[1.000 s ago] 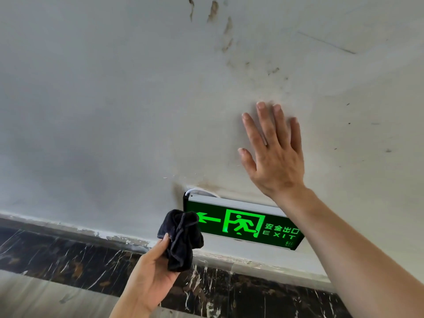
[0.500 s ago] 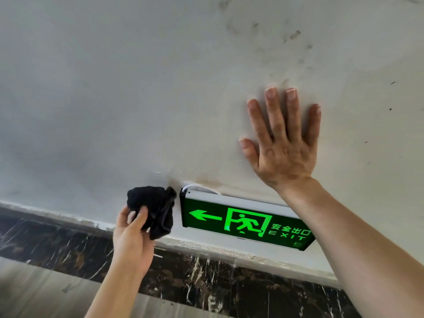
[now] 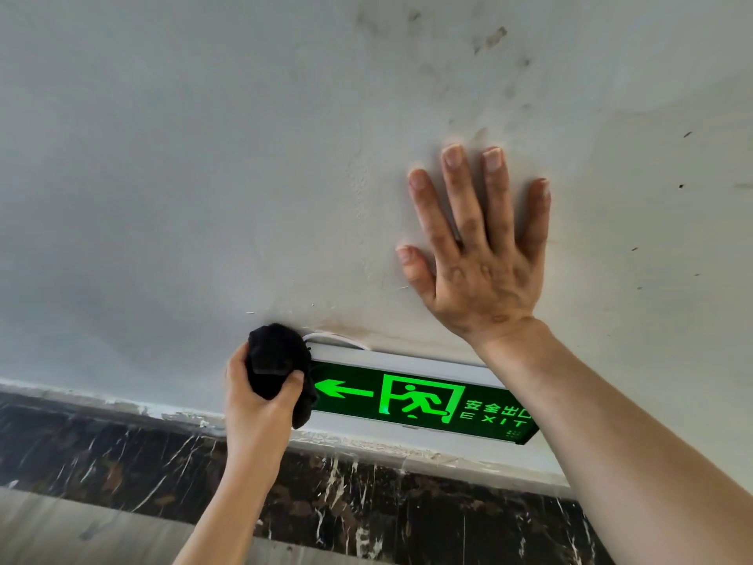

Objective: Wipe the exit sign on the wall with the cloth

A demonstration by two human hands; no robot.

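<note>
A lit green exit sign (image 3: 419, 401) with a left arrow and a running figure hangs low on the grey wall. My left hand (image 3: 256, 405) grips a bunched black cloth (image 3: 277, 356) and presses it against the sign's upper left corner, covering that end. My right hand (image 3: 476, 254) lies flat on the wall above the sign, fingers spread, holding nothing. Its forearm crosses in front of the sign's right end.
A white cable (image 3: 338, 338) loops out above the sign's top edge. Below the sign runs a dark marble skirting (image 3: 366, 495) with a chipped white border. The grey wall (image 3: 183, 177) carries dirty smudges (image 3: 489, 38) at the upper right.
My left hand has moved right and up with the cloth, from beside the sign's left end onto its upper left corner. My right hand stays flat on the wall.
</note>
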